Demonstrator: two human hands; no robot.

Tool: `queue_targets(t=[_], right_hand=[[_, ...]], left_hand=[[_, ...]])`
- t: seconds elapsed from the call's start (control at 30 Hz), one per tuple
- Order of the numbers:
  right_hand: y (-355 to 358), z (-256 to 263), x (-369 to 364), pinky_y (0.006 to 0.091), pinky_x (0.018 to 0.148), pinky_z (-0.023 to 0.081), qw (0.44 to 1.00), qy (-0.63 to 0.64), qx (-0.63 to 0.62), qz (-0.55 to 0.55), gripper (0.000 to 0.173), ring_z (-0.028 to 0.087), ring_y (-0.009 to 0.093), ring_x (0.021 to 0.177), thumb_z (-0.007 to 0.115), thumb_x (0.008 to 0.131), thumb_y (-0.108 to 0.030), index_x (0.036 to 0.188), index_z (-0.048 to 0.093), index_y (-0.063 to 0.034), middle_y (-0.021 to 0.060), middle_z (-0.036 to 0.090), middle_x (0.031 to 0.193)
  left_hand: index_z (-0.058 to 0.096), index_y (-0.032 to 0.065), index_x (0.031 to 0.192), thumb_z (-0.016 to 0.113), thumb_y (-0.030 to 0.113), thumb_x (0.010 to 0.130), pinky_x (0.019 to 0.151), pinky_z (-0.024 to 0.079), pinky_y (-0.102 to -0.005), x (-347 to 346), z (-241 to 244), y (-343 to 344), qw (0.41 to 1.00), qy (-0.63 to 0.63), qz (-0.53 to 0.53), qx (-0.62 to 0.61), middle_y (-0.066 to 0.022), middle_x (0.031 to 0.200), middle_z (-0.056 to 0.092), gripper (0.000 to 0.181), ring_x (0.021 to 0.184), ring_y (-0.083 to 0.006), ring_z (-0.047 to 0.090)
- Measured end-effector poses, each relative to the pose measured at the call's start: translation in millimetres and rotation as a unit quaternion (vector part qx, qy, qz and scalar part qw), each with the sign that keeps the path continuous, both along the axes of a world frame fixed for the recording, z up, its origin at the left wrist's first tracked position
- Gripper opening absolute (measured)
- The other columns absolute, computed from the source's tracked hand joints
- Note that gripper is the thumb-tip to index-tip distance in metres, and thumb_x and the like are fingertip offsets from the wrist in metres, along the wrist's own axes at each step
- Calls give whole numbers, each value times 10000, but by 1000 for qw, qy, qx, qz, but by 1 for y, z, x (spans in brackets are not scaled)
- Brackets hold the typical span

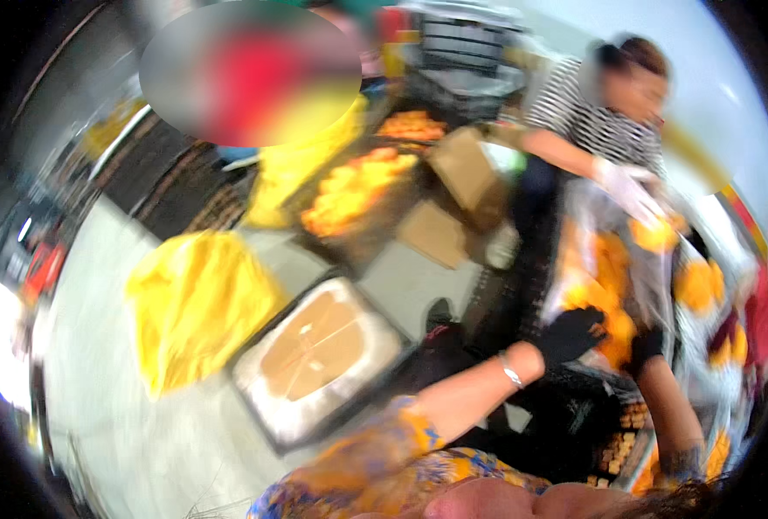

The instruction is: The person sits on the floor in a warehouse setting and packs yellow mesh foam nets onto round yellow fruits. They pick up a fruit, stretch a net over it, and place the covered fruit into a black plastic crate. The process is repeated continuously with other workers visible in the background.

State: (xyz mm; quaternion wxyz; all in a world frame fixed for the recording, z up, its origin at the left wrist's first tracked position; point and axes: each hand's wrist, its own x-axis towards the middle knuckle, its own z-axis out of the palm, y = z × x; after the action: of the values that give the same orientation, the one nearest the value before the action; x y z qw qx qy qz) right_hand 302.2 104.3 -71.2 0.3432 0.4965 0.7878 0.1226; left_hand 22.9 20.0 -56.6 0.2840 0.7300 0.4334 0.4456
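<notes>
Black gloves cover both of my hands. My left hand (pixel 569 335) reaches to the near edge of a plastic-lined crate holding blurred orange items (pixel 608 285), its fingers beside them. On the right side of the same items is my right hand (pixel 645 350), partly hidden among the clear plastic lining (pixel 650 305). Blur hides whether either hand grips anything. Across the crate, a co-worker's white-gloved hand (pixel 630 194) is at an orange item (pixel 654 233) near the plastic.
A black crate (pixel 254 415) lined in white holds a cardboard piece (pixel 316 344) on the floor, beside a yellow sack (pixel 196 305). Farther off are crates of orange items (pixel 358 188), an open cardboard box (pixel 465 168) and stacked black crates (pixel 462 45). A co-worker in stripes (pixel 562 97) leans in opposite.
</notes>
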Motion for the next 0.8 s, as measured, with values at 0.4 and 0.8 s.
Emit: queue_targets(t=[0.4,0.8], right_hand=[[-2,31,13,466,928,474,965,260,-42,-6,614,591,385,1052,825,648,-417,1133,614,-105,140,640,1075],[-36,104,-88,365,1087,415,659,746,89,34,543,498,302,1310,653,895,-85,1405,481,-20,161,532,1405]], left_hand=[[623,32,1025,606,307,939,815,482,-468,-10,46,-13,998,-8,-33,-44,-195,1017,613,288,963,-368,601],[359,41,1462,585,421,983,1028,449,-405,-12,62,-13,947,-257,-50,-187,-212,1384,513,651,1242,-323,542]])
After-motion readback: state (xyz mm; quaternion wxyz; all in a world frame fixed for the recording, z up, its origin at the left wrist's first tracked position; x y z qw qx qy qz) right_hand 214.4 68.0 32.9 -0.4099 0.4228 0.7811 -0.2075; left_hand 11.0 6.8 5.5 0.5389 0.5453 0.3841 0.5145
